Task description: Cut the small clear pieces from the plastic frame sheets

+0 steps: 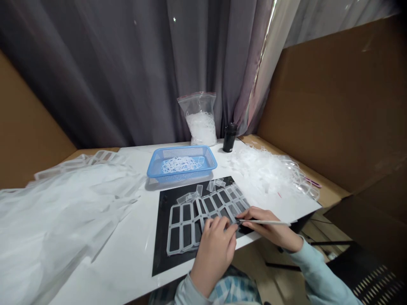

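A translucent white plastic frame sheet (182, 224) with rows of rectangular openings lies on a black mat (160, 250). My left hand (214, 245) presses on its near edge with curled fingers, the thumb pointing towards my right hand. In my right hand (270, 226), closed fingers grip a slim, light-coloured pen-like tool (267, 222). The tool's dark tip touches or nearly touches the sheet by my left thumb; its exact kind is unclear. Small loose clear rectangles (190, 196) lie along the sheet's far edge, with another little pile (215, 184) farther right.
Behind the mat stands a blue basket (182, 174) with thin white frames inside. A zip bag (203, 127) of white pieces and a black bottle (229, 137) are at the back. Stacked sheets (73, 220) cover the left; loose scraps (270, 171) heap right. Cardboard walls (337, 101) flank the table.
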`<state>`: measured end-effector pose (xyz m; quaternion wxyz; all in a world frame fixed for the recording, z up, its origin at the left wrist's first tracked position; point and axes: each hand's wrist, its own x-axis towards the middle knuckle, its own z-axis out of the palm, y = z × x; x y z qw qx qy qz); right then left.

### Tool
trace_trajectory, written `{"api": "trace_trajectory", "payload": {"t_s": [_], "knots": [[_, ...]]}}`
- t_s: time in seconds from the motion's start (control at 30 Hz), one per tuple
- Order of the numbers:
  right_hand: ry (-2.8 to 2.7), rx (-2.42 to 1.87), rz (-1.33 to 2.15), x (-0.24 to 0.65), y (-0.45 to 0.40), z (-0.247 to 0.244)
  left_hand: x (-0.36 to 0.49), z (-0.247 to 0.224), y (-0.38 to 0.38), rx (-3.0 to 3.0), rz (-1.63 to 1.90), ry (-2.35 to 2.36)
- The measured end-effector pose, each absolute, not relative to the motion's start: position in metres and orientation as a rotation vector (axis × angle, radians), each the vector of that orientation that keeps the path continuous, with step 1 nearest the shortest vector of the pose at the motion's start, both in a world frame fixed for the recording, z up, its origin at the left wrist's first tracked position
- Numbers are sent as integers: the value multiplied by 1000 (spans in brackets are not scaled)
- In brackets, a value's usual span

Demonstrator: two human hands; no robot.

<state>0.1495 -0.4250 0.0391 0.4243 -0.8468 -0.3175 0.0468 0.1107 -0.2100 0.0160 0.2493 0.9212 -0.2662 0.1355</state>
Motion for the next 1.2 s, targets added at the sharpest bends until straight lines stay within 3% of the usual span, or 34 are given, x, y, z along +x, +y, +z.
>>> {"api": "trace_trajectory", "payload": {"t_s": [0.33, 0.67, 0.83, 1.0, 1.2], "knots": [[-1134, -2380, -301, 144, -407, 33, 110, 15, -210, 2500, 347, -703], [-392, -2279, -849, 180, -456, 38, 112, 14, -210, 2480, 316, -674], [-469, -2243, -506, 166, -453, 44, 108, 17, -211, 2498, 352, -662], [-579, -2108, 4, 153, -447, 44, 107, 10, -210, 2520, 332, -987], [-565, -2023, 175, 155, -453, 31, 110, 4, -210, 2600, 292, -1069]]}}
